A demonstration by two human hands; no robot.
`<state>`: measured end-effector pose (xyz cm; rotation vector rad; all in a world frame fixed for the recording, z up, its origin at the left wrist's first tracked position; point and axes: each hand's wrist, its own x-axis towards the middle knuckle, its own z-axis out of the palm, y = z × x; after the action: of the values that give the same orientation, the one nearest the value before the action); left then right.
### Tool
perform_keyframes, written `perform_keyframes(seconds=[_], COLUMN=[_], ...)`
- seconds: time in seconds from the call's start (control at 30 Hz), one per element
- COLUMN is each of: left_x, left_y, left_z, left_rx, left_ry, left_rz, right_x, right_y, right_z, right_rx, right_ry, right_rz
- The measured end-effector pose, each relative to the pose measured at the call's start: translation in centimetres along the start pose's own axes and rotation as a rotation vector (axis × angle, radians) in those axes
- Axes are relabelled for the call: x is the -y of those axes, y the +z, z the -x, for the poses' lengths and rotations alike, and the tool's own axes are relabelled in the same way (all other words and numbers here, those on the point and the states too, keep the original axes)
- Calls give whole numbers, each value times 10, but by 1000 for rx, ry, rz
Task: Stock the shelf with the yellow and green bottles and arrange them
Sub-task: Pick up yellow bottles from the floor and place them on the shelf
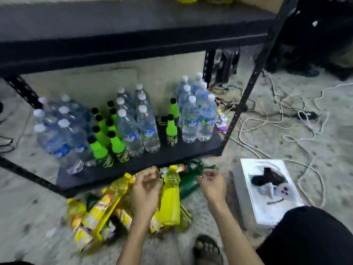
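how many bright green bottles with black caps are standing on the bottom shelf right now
About 10 bright green bottles: eight clustered between the water bottles left of centre, two further right. Blur may hide others.

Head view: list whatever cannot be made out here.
- Hands, left and right: motion blur hides whether either grips anything.
- Yellow bottles on the floor: labels smeared, count unclear.
- Dark green bottle: partly behind the right hand.
- Upper shelf items: cut off by the top edge.
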<state>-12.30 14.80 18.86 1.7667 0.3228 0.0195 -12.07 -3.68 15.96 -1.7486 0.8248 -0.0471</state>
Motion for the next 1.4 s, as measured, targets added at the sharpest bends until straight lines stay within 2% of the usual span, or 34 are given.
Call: perform_keyframes(seconds=[0.1, 0.17, 0.23, 0.33, 0.5, 0.6, 0.7, 0.87, 1.0, 1.2, 1.4], left_x=[88, 123, 149, 188, 210, 211, 218, 222, 232, 219, 225], left_y=[2, 0, -5, -11, -5, 6, 10, 14, 18, 9, -2], left_z=[6, 5, 1, -15, -44, -65, -91, -124, -127, -113, -94], left_rx=[51, 102, 161, 177, 210, 270, 295, 247, 170, 271, 554], left_ry=[-313, -444, -546, -661, -643, -591, -617, -754, -813, -813, -739], left_rz=[-181, -319, -436, -526, -537, -672, -749, -530, -475, -519, -789], right_x=[-73, -104, -120, -119, -112, -155, -154, -170, -115, -71, -9], right_y=[22, 39, 61, 92, 136, 159, 162, 155, 124, 75, 16], right_z=[-9, -14, -18, -32, -69, -108, -116, -140, -102, -87, -61], right_rx=[50, 109, 254, 339, 427, 462, 506, 490, 372, 360, 334], right_ry=[265, 358, 406, 371, 305, 319, 339, 411, 345, 173, -37], right_rz=[-1, 44, 83, 207, 361, 412, 403, 344, 265, 261, 210])
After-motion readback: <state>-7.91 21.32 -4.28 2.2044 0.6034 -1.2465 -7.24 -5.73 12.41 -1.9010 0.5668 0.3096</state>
